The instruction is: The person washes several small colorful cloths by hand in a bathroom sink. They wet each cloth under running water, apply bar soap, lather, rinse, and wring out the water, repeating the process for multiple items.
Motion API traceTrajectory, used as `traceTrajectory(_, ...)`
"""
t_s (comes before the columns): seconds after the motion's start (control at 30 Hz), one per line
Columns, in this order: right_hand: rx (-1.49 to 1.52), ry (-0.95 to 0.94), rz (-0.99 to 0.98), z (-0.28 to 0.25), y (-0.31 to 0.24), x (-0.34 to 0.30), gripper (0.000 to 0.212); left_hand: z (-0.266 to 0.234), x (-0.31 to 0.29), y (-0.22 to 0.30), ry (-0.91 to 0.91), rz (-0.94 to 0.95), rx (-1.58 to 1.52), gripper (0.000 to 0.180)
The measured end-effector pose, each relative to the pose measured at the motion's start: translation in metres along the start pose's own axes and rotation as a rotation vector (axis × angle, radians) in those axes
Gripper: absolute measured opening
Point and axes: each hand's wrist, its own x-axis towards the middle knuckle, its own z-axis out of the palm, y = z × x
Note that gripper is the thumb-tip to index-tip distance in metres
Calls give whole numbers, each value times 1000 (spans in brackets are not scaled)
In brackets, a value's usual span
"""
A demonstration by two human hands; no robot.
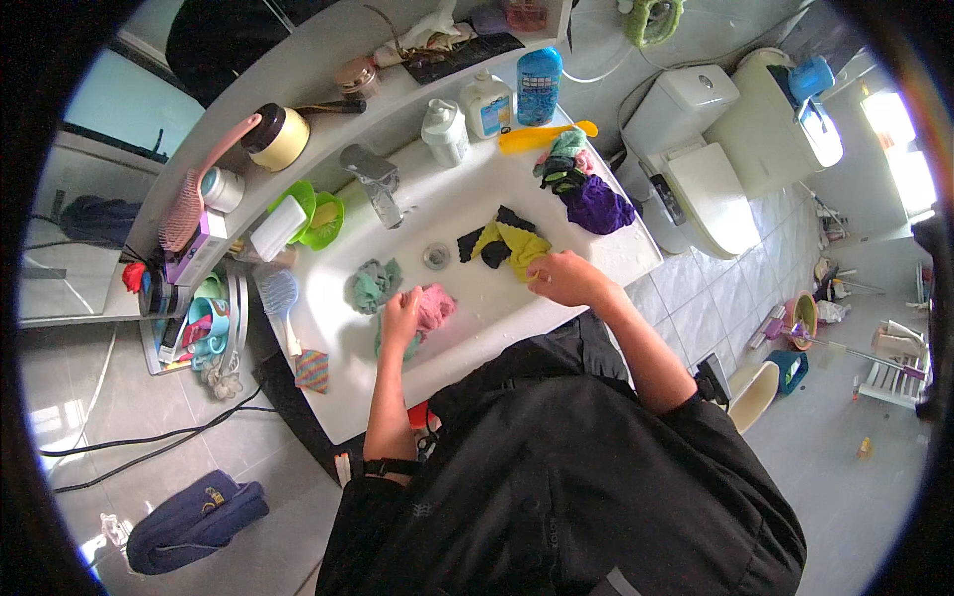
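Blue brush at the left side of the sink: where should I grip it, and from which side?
Probably the middle of the white handle, coming from the right with the left hand once it leaves the pink cloth. The handle is slim and points toward you, away from the broad blue head; a striped cloth lies close to its end.

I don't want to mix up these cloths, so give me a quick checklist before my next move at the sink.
1. Left hand clear of the pink cloth: not ok, it is right at it.
2. Right hand clear of the yellow-and-black cloth: not ok, its fingers are at the yellow edge.
3. Drain uncovered: ok.
4. Purple cloth apart from the yellow-and-black one: ok.
5. Blue bottle upright: ok.
6. Faucet fully shut: cannot tell.
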Motion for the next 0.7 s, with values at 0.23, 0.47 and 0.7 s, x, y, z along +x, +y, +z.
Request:
traceTrajectory(0.23,333,118,53,14,-12,7,31,-3,-10,32,-45,-98,-252,46)
traceTrajectory(0.47,1469,-492,516,68,-54,61,69,-17,-53,126,-333,442,134,31)
traceTrajectory(0.7,2086,-757,126,32,-59,58,66,-153,-1,139,433,686,553,46)
